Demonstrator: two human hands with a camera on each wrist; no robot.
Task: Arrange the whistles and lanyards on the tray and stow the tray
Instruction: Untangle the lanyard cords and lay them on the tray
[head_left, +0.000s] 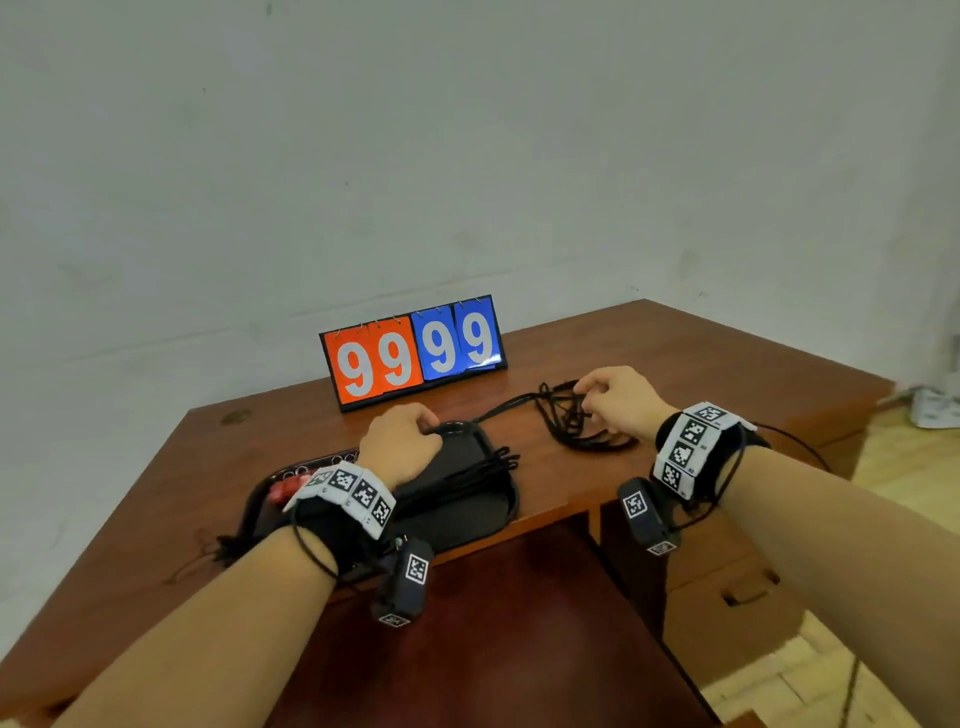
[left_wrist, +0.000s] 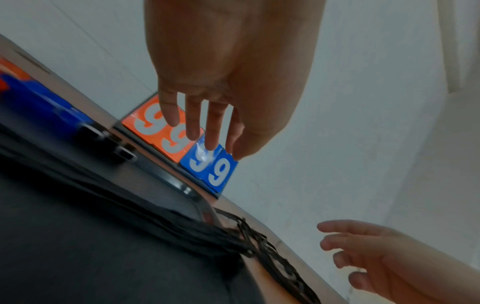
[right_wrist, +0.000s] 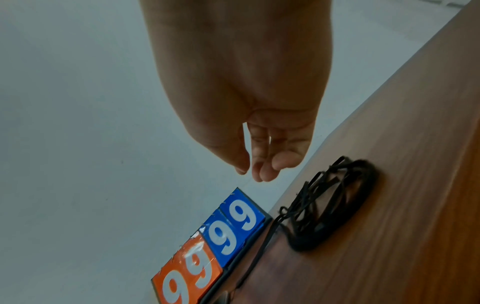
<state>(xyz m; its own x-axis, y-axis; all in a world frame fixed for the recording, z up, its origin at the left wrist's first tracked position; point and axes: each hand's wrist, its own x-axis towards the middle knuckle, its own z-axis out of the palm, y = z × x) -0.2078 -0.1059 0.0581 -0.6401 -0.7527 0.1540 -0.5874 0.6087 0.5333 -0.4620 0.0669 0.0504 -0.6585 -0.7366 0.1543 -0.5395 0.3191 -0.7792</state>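
Black tray (head_left: 498, 512) sits at near edge of wooden desk (head_left: 675, 353), long axis running left-right. Straightened lanyards (head_left: 467, 480) lie across tray, ends overhanging right rim. Red whistles (head_left: 284, 489) at tray's left end. Tangled lanyard pile (head_left: 574, 415) on desk right of tray; bare wood beyond. Left hand (head_left: 400, 441) over tray's far rim, fingers loose, holding nothing. Right hand (head_left: 618, 397) over pile, relaxed. Scoreboard (head_left: 413, 351) far, reading 99 99.

Your black tray (head_left: 498, 512) sits at the desk's near edge, with a straightened bundle of black lanyards (head_left: 462, 480) lying across it and red whistles (head_left: 284, 488) at its left end. A loose tangle of black lanyards (head_left: 571, 415) lies on the desk just right of the tray.
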